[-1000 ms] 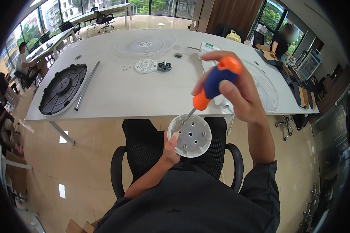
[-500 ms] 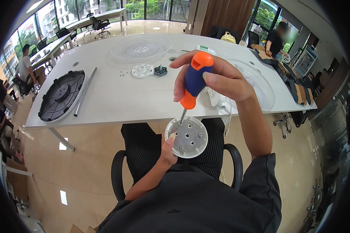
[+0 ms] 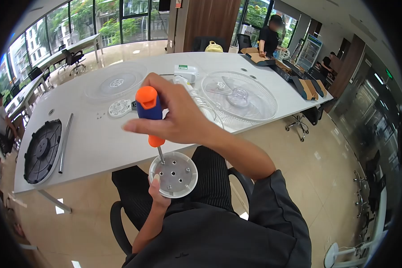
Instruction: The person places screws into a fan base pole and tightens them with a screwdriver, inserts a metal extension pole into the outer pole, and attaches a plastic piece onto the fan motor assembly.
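My left hand grips the lower left rim of a round white plastic cap, its inner side with several holes and screws facing up. It is held over my lap, in front of the table edge. My right hand is closed round the orange and blue handle of a screwdriver, the thumb stretched to the left. The screwdriver stands nearly upright, its tip at a screw near the cap's upper left edge. Whether the tip sits in the screw head I cannot tell.
On the white table lie a black round base, a metal tube, a white perforated disc, clear fan guards and a white fan motor housing. Another person stands by open boxes at the far right.
My view has turned to the right, so everything appears further left. My right hand has rotated round the screwdriver handle, palm now turned downward. The left hand keeps its hold on the cap.
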Demonstrator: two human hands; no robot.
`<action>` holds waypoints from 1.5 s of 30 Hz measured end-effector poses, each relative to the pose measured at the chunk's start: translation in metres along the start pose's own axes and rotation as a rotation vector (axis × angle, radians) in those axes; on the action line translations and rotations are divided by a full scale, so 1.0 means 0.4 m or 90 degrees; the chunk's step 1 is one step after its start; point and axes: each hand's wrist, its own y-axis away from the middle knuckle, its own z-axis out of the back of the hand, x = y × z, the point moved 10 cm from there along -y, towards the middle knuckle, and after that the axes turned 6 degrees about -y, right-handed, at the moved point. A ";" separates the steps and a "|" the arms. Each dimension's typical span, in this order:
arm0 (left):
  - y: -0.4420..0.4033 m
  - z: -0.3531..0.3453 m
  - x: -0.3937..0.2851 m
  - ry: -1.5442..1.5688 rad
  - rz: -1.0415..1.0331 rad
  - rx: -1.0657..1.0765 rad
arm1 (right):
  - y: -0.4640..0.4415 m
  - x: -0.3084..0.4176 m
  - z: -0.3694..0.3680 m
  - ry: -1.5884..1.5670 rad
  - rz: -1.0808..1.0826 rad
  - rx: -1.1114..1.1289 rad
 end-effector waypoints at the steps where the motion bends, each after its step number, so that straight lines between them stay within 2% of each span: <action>1: 0.000 0.000 0.002 -0.001 0.000 0.005 | 0.001 0.010 0.008 0.043 0.020 -0.045; 2: 0.002 0.005 0.002 -0.019 -0.006 -0.002 | 0.006 0.021 0.008 0.034 0.064 -0.061; 6: 0.002 0.004 -0.011 -0.007 -0.014 -0.002 | 0.016 0.021 0.015 0.009 0.098 -0.043; 9: 0.004 0.007 -0.009 -0.014 -0.009 -0.022 | 0.022 0.036 0.002 -0.074 0.136 0.043; 11: 0.004 0.012 -0.004 -0.019 -0.003 -0.019 | 0.023 0.029 -0.008 -0.324 0.028 0.061; 15: 0.005 0.005 -0.009 -0.050 0.001 -0.014 | 0.025 0.020 -0.006 -0.251 -0.007 0.063; 17: 0.005 0.017 0.012 -0.048 0.005 0.002 | 0.025 0.047 0.037 -0.016 0.111 -0.071; 21: 0.003 -0.001 0.002 -0.098 -0.011 0.050 | 0.023 0.074 0.034 0.120 0.144 -0.081; 25: -0.004 -0.006 -0.027 -0.035 -0.021 -0.019 | 0.030 0.090 0.024 0.072 0.249 -0.003; 27: -0.002 0.001 -0.019 -0.069 -0.034 0.029 | 0.028 0.080 0.023 -0.063 0.222 -0.006; 28: 0.001 -0.001 -0.014 -0.070 -0.036 0.026 | 0.032 0.092 0.026 -0.065 0.223 -0.004; 30: 0.006 0.016 0.005 -0.064 0.000 -0.022 | 0.024 0.080 0.022 -0.107 0.116 0.026; 31: 0.006 0.018 0.003 -0.064 -0.001 -0.025 | 0.024 0.081 0.024 -0.109 0.116 0.029; 33: 0.003 0.006 0.005 -0.058 0.010 0.007 | 0.022 0.070 0.043 0.137 0.090 -0.030; 34: 0.005 0.004 0.001 -0.060 0.009 0.004 | 0.021 0.074 0.044 0.189 0.082 -0.041; 37: 0.005 -0.006 -0.020 -0.043 -0.012 -0.009 | 0.024 0.090 0.041 0.198 0.088 -0.027; 38: 0.005 -0.007 -0.015 -0.006 0.003 -0.015 | 0.021 0.082 0.029 0.104 0.053 0.036; 39: 0.005 -0.010 -0.010 0.032 0.019 -0.019 | 0.017 0.079 0.018 0.094 0.059 0.042; 41: 0.005 -0.003 -0.011 0.034 0.035 -0.038 | 0.021 0.110 0.004 -0.077 0.163 0.060; 42: 0.005 -0.004 -0.021 -0.037 0.008 -0.020 | 0.021 0.107 -0.007 -0.176 0.101 0.101; 43: 0.006 -0.010 -0.029 -0.108 -0.019 0.000 | 0.022 0.104 -0.002 -0.178 0.103 0.104; 45: 0.004 -0.011 -0.027 -0.094 -0.032 0.004 | 0.023 0.094 -0.006 -0.054 0.119 0.120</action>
